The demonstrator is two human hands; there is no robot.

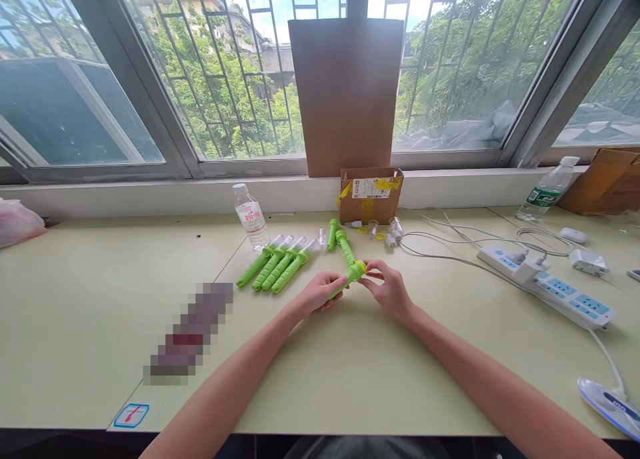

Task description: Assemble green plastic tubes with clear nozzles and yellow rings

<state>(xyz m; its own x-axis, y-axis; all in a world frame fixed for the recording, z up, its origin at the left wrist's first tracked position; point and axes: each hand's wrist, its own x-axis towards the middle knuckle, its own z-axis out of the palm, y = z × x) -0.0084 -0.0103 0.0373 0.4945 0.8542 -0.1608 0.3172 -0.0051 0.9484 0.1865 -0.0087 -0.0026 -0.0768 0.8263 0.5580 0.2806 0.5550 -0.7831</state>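
My left hand (320, 293) is closed around the handle of a green plastic tube (354, 273), which tilts up to the right. A yellow ring (361, 265) sits at the tube's wide end. My right hand (393, 291) pinches at that ring with thumb and fingertips; the exact contact is partly hidden. Just behind lie two more green tubes (345, 247), one of them short. To the left, several green tubes with clear caps (283, 265) lie side by side. Loose clear caps (395, 228) and yellow rings (381, 237) lie behind my right hand.
An open cardboard box (371, 202) stands at the back by the window, with a brown board (349, 99) behind it. A water bottle (251, 217) is at back left, another bottle (547, 191) at back right. Cables and a power strip (550, 285) lie on the right.
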